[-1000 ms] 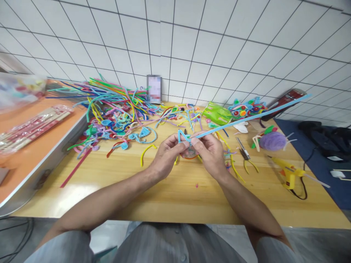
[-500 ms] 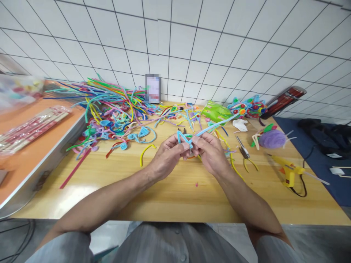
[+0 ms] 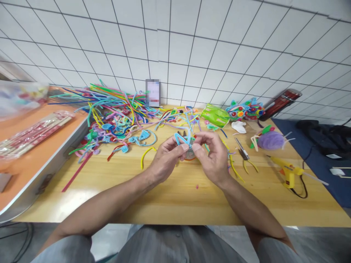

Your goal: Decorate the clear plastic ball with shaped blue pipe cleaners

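Observation:
Between my two hands is a light blue pipe cleaner [image 3: 181,138], bent into sharp zigzag points, with one end rising toward the back of the table. My left hand [image 3: 168,155] pinches its lower bends between thumb and fingers. My right hand [image 3: 210,155] is closed at the right side of the same bends, thumb and forefinger against the pipe cleaner. Just behind the hands, partly covered by them, are dark pointed tips of a tool and a small roundish thing I cannot make out.
Loose pipe cleaners [image 3: 117,102] heap at back left, beside an orange tray [image 3: 79,122]. Rightward lie a green packet [image 3: 215,115], pliers [image 3: 246,155], a purple ball-shaped craft [image 3: 271,140] and a yellow glue gun [image 3: 289,171]. A phone [image 3: 153,93] leans on the wall.
The pipe cleaner's long free end swung from pointing right to pointing up and away. My right hand shifted slightly and its fingers rose; my left hand stayed nearly in place.

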The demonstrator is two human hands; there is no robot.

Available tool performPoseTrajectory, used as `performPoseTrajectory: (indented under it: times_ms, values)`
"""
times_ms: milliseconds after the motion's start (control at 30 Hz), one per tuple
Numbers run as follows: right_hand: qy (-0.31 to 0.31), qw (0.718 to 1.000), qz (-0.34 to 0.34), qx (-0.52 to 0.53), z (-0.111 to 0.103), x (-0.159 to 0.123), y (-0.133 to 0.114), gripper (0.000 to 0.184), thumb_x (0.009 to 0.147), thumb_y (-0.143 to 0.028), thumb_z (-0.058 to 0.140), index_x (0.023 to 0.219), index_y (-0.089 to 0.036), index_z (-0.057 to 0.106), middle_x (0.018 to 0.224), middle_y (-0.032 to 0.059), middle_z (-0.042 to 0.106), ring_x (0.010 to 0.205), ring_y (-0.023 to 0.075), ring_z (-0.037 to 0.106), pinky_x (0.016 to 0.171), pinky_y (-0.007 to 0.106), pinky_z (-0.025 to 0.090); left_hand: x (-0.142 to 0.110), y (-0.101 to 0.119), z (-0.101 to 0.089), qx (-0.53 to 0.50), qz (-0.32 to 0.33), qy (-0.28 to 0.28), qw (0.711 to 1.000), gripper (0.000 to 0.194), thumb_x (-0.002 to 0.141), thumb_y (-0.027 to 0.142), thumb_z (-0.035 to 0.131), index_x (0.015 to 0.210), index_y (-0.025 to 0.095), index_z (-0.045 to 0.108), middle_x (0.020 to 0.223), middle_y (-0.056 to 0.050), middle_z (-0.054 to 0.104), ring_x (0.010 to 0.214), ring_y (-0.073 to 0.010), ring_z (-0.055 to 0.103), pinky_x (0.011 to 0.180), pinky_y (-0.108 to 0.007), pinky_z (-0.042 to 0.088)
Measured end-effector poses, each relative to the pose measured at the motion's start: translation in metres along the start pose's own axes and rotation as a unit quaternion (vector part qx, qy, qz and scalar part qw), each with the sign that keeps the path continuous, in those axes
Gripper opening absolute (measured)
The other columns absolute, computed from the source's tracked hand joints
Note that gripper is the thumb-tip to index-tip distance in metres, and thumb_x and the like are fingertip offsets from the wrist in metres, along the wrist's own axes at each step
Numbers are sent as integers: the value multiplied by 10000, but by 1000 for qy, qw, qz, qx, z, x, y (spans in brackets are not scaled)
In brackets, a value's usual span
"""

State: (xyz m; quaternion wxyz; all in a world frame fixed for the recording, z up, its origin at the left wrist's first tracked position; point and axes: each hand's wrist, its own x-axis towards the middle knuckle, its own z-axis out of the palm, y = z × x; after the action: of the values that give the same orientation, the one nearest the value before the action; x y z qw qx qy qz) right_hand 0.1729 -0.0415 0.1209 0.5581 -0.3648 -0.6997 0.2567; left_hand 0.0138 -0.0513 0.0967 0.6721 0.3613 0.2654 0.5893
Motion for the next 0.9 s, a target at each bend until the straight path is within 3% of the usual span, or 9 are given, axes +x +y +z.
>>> performPoseTrajectory:
  times_ms: [67, 167, 900]
  values:
    - [-17, 993, -89, -75, -2, 0, -3, 201, 962, -220, 675, 1158, -259, 696, 1009, 33, 730, 919, 177, 690, 839, 353, 568, 0, -1, -1, 16, 16, -6, 1000, 260, 806, 375, 891, 829, 183, 718, 669, 29, 610, 608, -84, 495, 619, -223, 410]
    - [-28, 979, -146, -139, -2, 1, -4, 161, 993, -201, 633, 1118, -259, 715, 1044, 52, 765, 969, 201, 722, 846, 375, 590, -1, -2, -2, 28, 26, -2, 999, 257, 810, 388, 889, 849, 189, 730, 687, 27, 618, 609, -86, 490, 606, -224, 403]
    - [11, 977, -167, -135, 2, -5, -13, 212, 971, -142, 654, 1073, -281, 775, 963, 38, 825, 909, 209, 785, 815, 378, 637, -5, 8, 8, -9, -9, 1, 1000, 371, 697, 438, 972, 821, 178, 738, 698, 24, 641, 590, -81, 481, 587, -237, 385]
